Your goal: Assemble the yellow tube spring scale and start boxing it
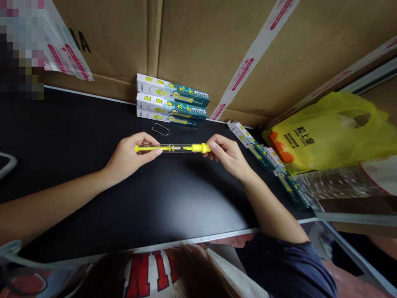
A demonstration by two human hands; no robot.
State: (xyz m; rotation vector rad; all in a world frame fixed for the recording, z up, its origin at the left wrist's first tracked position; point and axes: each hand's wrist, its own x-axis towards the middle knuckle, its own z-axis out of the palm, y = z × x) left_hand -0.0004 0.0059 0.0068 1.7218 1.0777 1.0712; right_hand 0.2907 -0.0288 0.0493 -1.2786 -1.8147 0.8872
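A clear tubular spring scale (176, 148) with yellow inner parts is held level above the black table. My left hand (132, 153) pinches its left part between thumb and fingers. At the other end, my right hand (225, 153) grips the yellow end cap (200, 147) with thumb and fingertips. A small metal loop (160, 129) lies on the table just beyond my left hand. Behind it, printed spring scale boxes (172, 109) are stacked against the cardboard.
Large taped cardboard (192, 45) stands along the table's back edge. More printed boxes (252, 145) lie in a slanting row at right. Beside them sits a yellow plastic bag (328, 132) with orange items. A pale-edged object (8, 163) rests at far left on the black table (130, 219).
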